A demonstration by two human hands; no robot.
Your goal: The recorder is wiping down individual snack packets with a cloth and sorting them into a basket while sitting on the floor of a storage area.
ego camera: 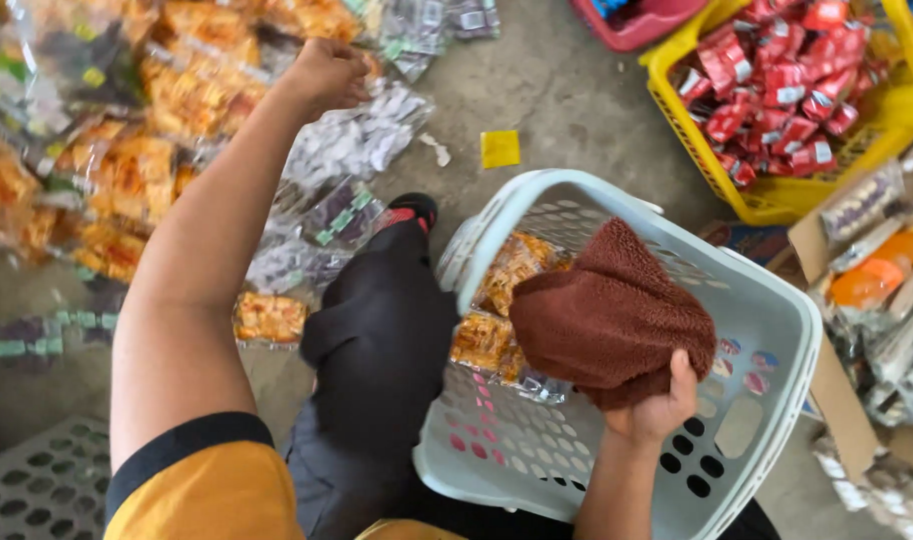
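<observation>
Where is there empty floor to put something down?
Bare concrete shows around the small yellow square, between the clear snack packets and the yellow basket of red packets. Left of the left hand it is crowded with orange snack bags. The pale basket, with the right hand and brown cloth, is partly full.

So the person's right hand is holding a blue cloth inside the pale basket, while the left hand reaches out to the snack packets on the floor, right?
Not quite: the cloth is brown, not blue. The head view shows the right hand holding it inside the pale basket, while the left hand reaches out to the snack packets on the floor.
</observation>
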